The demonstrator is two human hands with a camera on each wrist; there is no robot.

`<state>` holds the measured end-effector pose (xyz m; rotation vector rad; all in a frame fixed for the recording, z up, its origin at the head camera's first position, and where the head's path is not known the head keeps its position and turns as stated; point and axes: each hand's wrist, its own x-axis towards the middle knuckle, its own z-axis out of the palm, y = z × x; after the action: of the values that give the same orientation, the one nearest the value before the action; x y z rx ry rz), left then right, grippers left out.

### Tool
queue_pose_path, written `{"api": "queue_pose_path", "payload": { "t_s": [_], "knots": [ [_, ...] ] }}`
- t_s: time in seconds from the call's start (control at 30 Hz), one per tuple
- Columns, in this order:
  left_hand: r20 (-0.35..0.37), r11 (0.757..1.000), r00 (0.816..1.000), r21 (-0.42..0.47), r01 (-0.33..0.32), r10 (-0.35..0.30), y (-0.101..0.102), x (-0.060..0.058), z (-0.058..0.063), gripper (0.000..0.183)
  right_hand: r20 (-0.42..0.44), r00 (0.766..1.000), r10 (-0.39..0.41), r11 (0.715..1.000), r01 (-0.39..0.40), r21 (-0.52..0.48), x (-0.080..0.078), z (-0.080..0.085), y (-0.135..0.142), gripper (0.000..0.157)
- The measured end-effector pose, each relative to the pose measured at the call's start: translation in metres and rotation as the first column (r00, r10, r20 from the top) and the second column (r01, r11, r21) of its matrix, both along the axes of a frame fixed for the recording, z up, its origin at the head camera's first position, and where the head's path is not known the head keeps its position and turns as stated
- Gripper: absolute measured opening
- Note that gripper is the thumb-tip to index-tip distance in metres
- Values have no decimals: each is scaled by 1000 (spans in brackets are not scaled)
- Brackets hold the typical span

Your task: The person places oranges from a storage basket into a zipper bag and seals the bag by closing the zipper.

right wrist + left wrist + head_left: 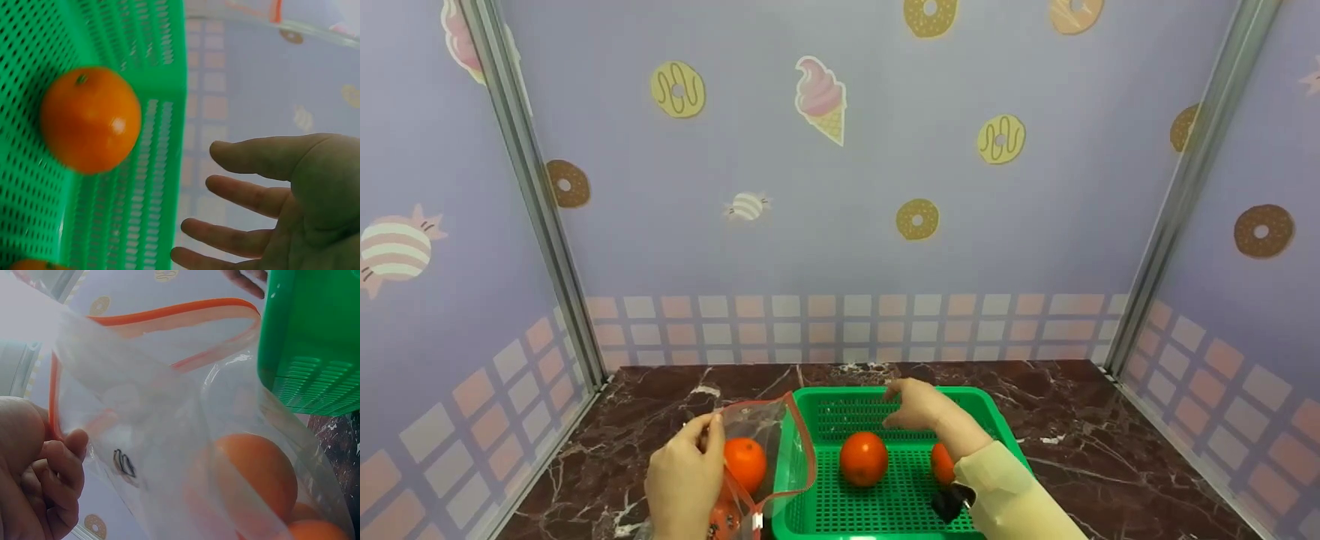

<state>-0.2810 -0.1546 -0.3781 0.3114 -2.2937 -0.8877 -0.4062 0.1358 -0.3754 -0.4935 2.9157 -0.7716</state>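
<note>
Mid-bagging, it seems! Left hand [684, 472] pinches the rim of the clear bag [157, 416] at the green basket's [315, 315] nine o'clock; right hand [916, 409] hovers at one, spread wide, holding nothing. Another pick would call for dipping toward seven, onto the basket's left-hand orange [864, 459].

Booth-like space, pale lilac panels: back wall [870, 172], left wall [427, 322], right wall [1222, 300]. Prints: doughnuts [1261, 247], one pink ice-cream cone [821, 97], striped sweets [395, 249]. Low band of pink and whitish squares [825, 330] along all three. Grey metal posts, left post [540, 202] and right post [1183, 187], at back corners. Worktop [1117, 465] dark reddish-brown, marble look, white veins, reaching back wall. White glare [25, 318] upper left in left wrist view, probably a lamp, too washed out to confirm.
</note>
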Motion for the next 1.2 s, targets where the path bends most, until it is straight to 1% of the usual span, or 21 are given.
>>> {"api": "queue_pose_path", "payload": {
  "t_s": [0.07, 0.2, 0.33, 0.4, 0.5, 0.6, 0.73, 0.8, 0.9, 1.03, 1.13, 1.2],
  "knots": [
    [1, 1000, 1000, -2, -3, 3, 0, 0, 0, 25, 11, 1000, -20, 999, 20, 27, -4, -4, 5, 36],
    [22, 1000, 1000, 9, 7, -7, 0, 0, 0, 27, 64, 994, -86, 994, 81, 78, -8, -12, 12, 37],
    [6, 1000, 1000, 1, -1, 1, 0, 0, -1, 26, 108, 985, -134, 980, 116, 159, -11, -17, 17, 39],
    [6, 1000, 1000, 2, 0, 0, 0, 0, -1, 26, 117, 983, -142, 970, 115, 213, -12, -19, 20, 36],
    [30, 1000, 999, 17, 13, -13, 0, 0, -1, 27, 121, 979, -161, 947, 118, 299, -12, -23, 23, 28],
    [34, 1000, 999, 22, 16, -16, 0, 0, -1, 27, 131, 976, -171, 922, 112, 370, -12, -25, 26, 27],
    [1, 1000, 1000, 2, 2, -2, 0, 0, -1, 25, 150, 968, -199, 902, 121, 415, -11, -28, 31, 25],
    [-2, 1000, 1000, 1, 4, -4, 0, -1, -1, 26, 168, 961, -221, 892, 130, 433, -11, -29, 33, 23],
    [24, 1000, 1000, 14, 17, -18, 0, -1, 0, 28, 209, 951, -229, 885, 114, 451, -12, -31, 37, 23],
    [53, 999, 998, 24, 22, -24, 0, -1, 0, 29, 282, 929, -238, 877, 81, 474, -16, -35, 41, 28],
    [63, 999, 998, 32, 24, -26, -1, -1, 0, 29, 341, 914, -218, 870, 23, 493, -20, -37, 44, 23],
    [61, 999, 998, 32, 22, -24, -1, -1, 0, 29, 373, 907, -195, 874, -12, 486, -22, -38, 45, 17]
  ]
}}
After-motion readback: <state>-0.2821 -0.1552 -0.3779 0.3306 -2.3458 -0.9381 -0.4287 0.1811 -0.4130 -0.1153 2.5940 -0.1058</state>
